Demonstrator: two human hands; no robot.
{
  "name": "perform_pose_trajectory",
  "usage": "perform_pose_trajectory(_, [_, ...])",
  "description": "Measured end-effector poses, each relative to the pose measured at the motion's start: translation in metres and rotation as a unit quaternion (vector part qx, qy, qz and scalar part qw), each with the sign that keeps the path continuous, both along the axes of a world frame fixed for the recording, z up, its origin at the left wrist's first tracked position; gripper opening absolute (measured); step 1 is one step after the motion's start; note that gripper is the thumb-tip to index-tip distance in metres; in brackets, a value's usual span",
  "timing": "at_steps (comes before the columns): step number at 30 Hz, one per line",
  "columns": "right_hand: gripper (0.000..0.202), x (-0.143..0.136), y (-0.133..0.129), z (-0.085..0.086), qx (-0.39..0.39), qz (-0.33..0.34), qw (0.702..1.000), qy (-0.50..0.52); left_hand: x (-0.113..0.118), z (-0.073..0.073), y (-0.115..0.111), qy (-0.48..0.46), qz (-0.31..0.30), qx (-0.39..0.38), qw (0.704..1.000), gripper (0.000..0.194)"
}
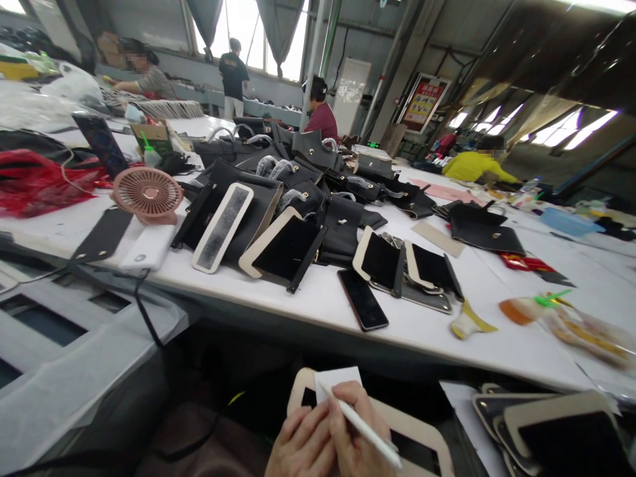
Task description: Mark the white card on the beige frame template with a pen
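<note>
Head view, bottom edge: the right hand (355, 430) is closed on a white pen (360, 427), its long axis running from 10 to 4 o'clock, tip on a white card (338, 379). The left hand (301, 444) lies touching at 9 o'clock, fingers curled; its grip cannot be told. A tan-edged panel (422, 437) lies beneath. At 12 o'clock, farther off, the bench (308, 298) carries a phone (362, 299).

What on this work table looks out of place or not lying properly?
The black phone lies at the near edge of the white table, one corner at the very rim or just past it. The pink fan rests tilted on a white block. Black leather pieces lie in a loose heap.
</note>
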State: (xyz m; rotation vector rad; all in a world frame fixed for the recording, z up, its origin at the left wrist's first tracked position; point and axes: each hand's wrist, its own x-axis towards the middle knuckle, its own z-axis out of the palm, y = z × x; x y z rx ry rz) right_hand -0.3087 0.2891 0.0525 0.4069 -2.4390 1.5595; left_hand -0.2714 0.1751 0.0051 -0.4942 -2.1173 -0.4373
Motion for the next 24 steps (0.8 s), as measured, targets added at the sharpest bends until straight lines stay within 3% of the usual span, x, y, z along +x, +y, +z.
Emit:
perform_pose_trajectory(3, [0.022, -0.001, 0.002, -0.004, 0.024, 0.014, 0.999, 0.024, -0.001, -0.002, 0.001, -0.01, -0.003, -0.016, 1.0, 0.035])
perform_pose_trajectory(7, [0.022, -0.002, 0.005, -0.008, 0.057, 0.042, 0.995, 0.067, -0.005, -0.006, 0.009, 0.028, 0.006, 0.072, 0.997, 0.035])
perform_pose_trajectory(11, [0.017, -0.005, 0.007, -0.004, 0.084, 0.058, 0.99, 0.093, -0.007, -0.008, 0.016, 0.04, 0.009, 0.103, 0.994, 0.036])
perform_pose_trajectory(17, [0.017, -0.006, 0.005, 0.004, 0.092, 0.06, 0.988, 0.105, -0.003, -0.002, 0.009, 0.012, -0.006, 0.064, 0.998, 0.036])
perform_pose_trajectory(24, [0.016, -0.004, 0.003, 0.003, 0.081, 0.05, 0.991, 0.098, -0.005, -0.004, 0.011, 0.021, -0.006, 0.079, 0.997, 0.036])
